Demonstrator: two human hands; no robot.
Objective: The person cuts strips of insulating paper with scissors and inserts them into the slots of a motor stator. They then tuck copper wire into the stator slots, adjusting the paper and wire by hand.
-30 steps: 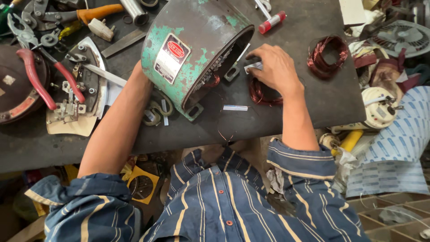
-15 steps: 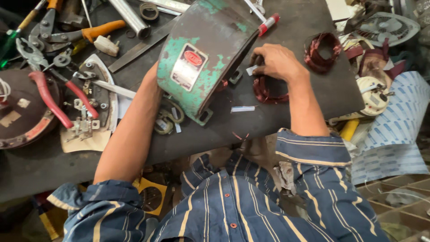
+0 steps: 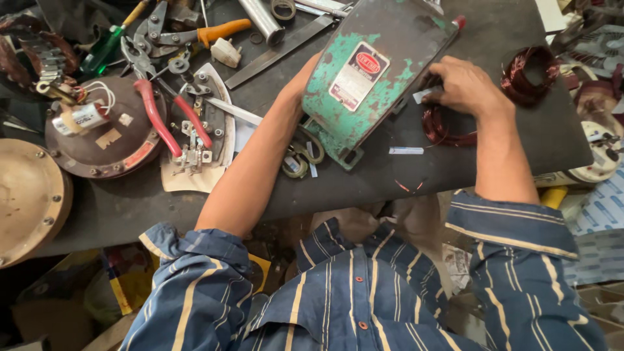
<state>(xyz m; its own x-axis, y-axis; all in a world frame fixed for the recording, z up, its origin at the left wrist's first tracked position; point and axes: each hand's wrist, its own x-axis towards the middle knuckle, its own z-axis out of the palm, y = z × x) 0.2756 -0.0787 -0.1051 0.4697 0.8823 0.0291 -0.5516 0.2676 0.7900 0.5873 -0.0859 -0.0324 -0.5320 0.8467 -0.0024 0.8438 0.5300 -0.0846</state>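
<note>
A worn green motor housing (image 3: 380, 71) with a red and white label lies tilted on the dark workbench (image 3: 403, 179). My left arm reaches behind its left side, so my left hand (image 3: 311, 73) is almost wholly hidden. Curled fingers of my right hand (image 3: 463, 86) rest at the housing's open right end, on a small white strip. A dark red wire coil (image 3: 443, 127) lies just below that hand.
Red-handled pliers (image 3: 170, 114) lie on a round brown motor cover (image 3: 107, 146) at the left. An orange-handled tool (image 3: 214, 31), a metal rod (image 3: 260, 19) and a flat bar are at the back. A second copper coil (image 3: 530, 73) sits at the right.
The view has shifted, so the housing now sits further right. My right hand stays at the housing's open end and my left arm stays behind it.
</note>
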